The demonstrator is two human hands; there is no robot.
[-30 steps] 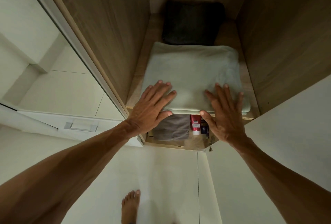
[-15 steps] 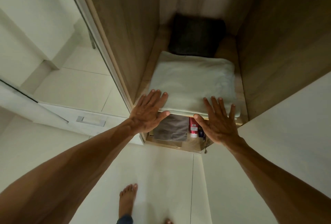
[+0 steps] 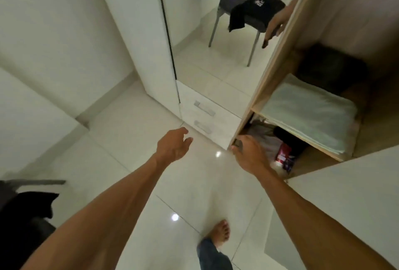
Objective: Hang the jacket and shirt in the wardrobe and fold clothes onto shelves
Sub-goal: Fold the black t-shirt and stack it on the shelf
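- Left hand point(image 3: 172, 146) hangs in mid-air over the floor point(image 3: 121, 131), fingers loosely spread, holding nothing
- Right hand point(image 3: 248, 154) is seen from the back, fingers bent downward; it appears to hold nothing, though blur hides the fingertips, and it sits just in front of the lower compartment of the wardrobe point(image 3: 280, 64)
- The folded pale cloth point(image 3: 308, 114) lies flat on the shelf point(image 3: 336, 157), up and to the right of the right hand, with neither hand touching it; a dark folded pile point(image 3: 330, 69) sits behind it
- Judged from this, that piece is shelved and the step in hand is going for the next garment
- Likely candidate: black clothing point(image 3: 26, 205), low and well to the left of the left hand; the mirror door point(image 3: 205, 43), beyond both hands, reflects a chair with a black garment point(image 3: 257, 8) draped on it
- The next move calls for turning away from the wardrobe, taking that garment in both free hands, then folding or hanging it
- Writing: a red container point(image 3: 281, 155), just right of the right hand, has a pale label too blurred to read; the pale print on the reflected garment is unreadable too
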